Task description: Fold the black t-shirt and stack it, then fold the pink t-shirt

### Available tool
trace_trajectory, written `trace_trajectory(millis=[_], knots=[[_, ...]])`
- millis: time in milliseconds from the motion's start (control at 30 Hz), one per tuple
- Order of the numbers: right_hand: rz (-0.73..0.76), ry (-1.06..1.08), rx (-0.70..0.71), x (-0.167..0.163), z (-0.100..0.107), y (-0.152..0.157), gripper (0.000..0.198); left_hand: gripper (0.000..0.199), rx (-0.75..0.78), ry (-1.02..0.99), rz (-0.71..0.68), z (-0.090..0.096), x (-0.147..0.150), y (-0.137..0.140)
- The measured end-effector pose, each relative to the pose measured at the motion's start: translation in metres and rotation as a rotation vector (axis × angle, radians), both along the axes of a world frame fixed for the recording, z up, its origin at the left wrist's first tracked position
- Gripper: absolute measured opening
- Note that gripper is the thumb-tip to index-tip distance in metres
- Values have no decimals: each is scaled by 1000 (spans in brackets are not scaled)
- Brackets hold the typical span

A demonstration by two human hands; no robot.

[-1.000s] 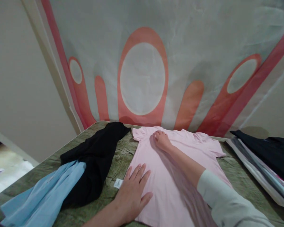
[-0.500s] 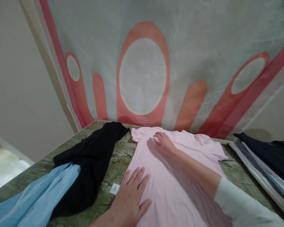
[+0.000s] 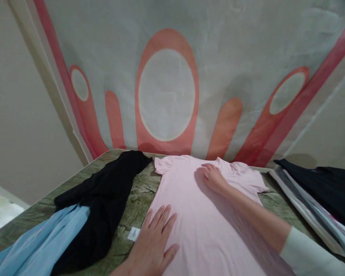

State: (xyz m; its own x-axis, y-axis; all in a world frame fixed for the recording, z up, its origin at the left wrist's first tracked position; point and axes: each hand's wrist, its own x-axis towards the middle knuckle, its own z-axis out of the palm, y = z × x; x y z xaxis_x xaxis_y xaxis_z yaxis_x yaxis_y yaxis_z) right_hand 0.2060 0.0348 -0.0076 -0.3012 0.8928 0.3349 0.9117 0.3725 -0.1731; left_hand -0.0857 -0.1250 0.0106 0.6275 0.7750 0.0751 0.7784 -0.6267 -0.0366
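Observation:
A pink T-shirt (image 3: 186, 199) lies spread out before me, its neck and sleeves toward the wall. My left hand (image 3: 153, 243) rests flat on its left edge with the fingers spread, holding nothing. A small white label (image 3: 133, 234) sticks out from the shirt's side beside that hand. Farther up, my right hand (image 3: 214, 178) is over the chest below the neckline, fingers stretched out and slightly bent. No cloth shows gripped in it, and a shadow falls to its left. Whether its fingertips press on the fabric I cannot tell.
On the left lie a crumpled black garment (image 3: 103, 199) and a light blue one (image 3: 46, 241). A stack of folded clothes (image 3: 319, 203) with black on top is at the right. The wood-patterned table (image 3: 143, 186) meets a patterned wall covering (image 3: 166, 147) at the back.
My right hand has moved rightward across the shirt's chest. My left hand stays flat at the shirt's left edge. The whole view has shifted slightly.

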Motion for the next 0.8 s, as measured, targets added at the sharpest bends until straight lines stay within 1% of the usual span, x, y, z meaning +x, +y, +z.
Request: trace_trajectory(millis=[67, 100, 133, 167, 200, 267, 300, 333, 367, 400, 433, 467, 533, 567, 600, 633, 667, 767, 800], knots=[[359, 5, -43, -20, -7, -27, 37, 59, 27, 3, -12, -2, -1, 1], [455, 3, -59, -24, -10, -35, 40, 59, 46, 1, -17, -3, -1, 2], [461, 7, -63, -21, -11, -37, 41, 59, 68, -2, -21, -5, -1, 2], [403, 10, -65, -11, -11, -33, 41, 59, 90, -5, -26, -6, -2, 3], [293, 15, -68, 5, -10, -25, 40, 59, 111, -7, -29, -8, -2, 3], [-35, 28, -63, 43, -4, -3, 37, 59, 152, -5, -38, -11, -3, 4], [-163, 28, -62, 59, -2, 5, 36, 58, 169, -4, -45, -12, -3, 5], [-217, 29, -56, 70, 0, 9, 35, 58, 184, -2, -50, -13, -4, 6], [-241, 29, -46, 73, 1, 8, 36, 58, 197, -2, -55, -14, -4, 6], [-218, 30, -34, 70, 0, 2, 36, 59, 209, -3, -60, -14, -5, 6], [-152, 30, -19, 60, -3, -8, 38, 59, 218, -5, -63, -15, -5, 7], [-29, 26, -23, 48, -8, -21, 41, 59, 224, -7, -66, -16, -5, 7], [249, -4, -74, 25, -17, -45, 46, 60, 235, -13, -67, -17, -5, 7], [306, -14, -89, 20, -21, -53, 48, 59, 240, -16, -67, -17, -5, 7], [305, -21, -105, 22, -23, -55, 49, 59, 243, -19, -66, -18, -5, 8], [247, -24, -118, 29, -23, -53, 49, 59, 245, -23, -63, -18, -5, 8], [151, -25, -130, 42, -21, -47, 48, 58, 243, -27, -62, -18, -5, 8], [-213, -34, -139, 87, -10, -21, 44, 57, 220, -26, -59, -16, -4, 7], [-303, -36, -132, 96, -7, -16, 42, 57, 212, -24, -57, -15, -4, 7]])
